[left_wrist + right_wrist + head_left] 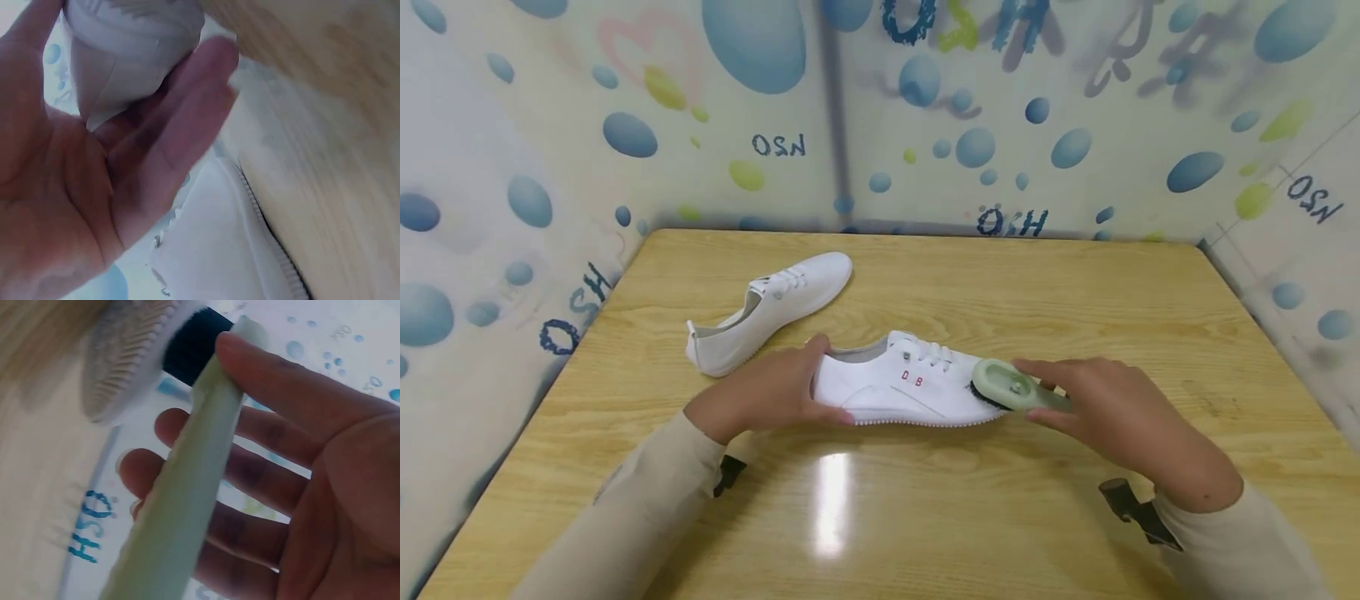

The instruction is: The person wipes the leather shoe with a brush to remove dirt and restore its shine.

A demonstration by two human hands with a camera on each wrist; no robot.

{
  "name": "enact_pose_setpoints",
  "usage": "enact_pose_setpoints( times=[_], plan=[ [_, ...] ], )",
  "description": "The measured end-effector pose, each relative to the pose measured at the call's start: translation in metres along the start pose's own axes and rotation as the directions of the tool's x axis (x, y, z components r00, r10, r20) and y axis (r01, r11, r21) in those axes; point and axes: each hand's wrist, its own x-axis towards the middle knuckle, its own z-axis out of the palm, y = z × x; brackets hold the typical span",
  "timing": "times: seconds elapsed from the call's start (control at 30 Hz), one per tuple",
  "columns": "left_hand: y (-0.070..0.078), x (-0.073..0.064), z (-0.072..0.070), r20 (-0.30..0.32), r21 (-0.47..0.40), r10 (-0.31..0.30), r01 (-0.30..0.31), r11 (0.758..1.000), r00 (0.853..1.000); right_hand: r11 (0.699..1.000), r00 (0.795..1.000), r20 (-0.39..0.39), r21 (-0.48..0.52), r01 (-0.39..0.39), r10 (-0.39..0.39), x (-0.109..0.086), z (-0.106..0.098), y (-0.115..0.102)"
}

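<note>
The white shoe (868,392) lies near the middle of the wooden table (1075,292), its toe to the right; small red letters (918,382) on its side read "D B"; the wall (692,175) behind carries blue lettering (1011,222) that looks like "H2O", turned upside down, and repeated at several sizes and slants; the larger characters along the top edge are partly cut off and I cannot read them all; blue and yellow-green spots fill the rest, with a faint pink heart (647,37) at upper left.

The left hand (775,387) grasps the shoe at its heel, thumb on the near side, and covers the heel's end; the right hand (1108,404) holds a pale green brush (1007,383) by its handle between thumb and fingers; the brush's dark bristles (194,347) touch the toe, and its head hides part of it.

A second white shoe (790,304) lies behind and to the left, laced, its heel end just beside the left hand; light-coloured sleeves (640,500) reach both wrists, each with a dark strap (730,475) showing; a bright reflection (831,504) falls on the table in front of the first shoe.
</note>
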Motion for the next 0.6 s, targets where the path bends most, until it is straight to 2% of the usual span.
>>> enact_pose_setpoints(
  times=[0.13,0.33,0.47,0.6],
  plan=[
    [0.005,-0.006,0.003,-0.077,0.112,0.0,0.009,0.994,0.997,1.0,1.0,-0.024,-0.02,0.002,-0.003,0.004,0.009,0.003],
    [0.019,-0.017,0.011,-0.16,0.259,0.083,-0.039,0.965,0.984,1.0,1.0,-0.002,-0.002,-0.016,0.016,0.015,0.021,0.003],
    [0.028,-0.026,0.012,-0.213,0.368,0.153,-0.066,0.928,0.965,0.999,1.0,0.009,0.02,-0.025,0.025,0.019,0.025,0.001],
    [0.032,-0.032,0.012,-0.264,0.471,0.237,-0.089,0.878,0.935,0.999,0.999,0.008,0.034,-0.032,0.032,0.02,0.026,-0.001]
  ],
)
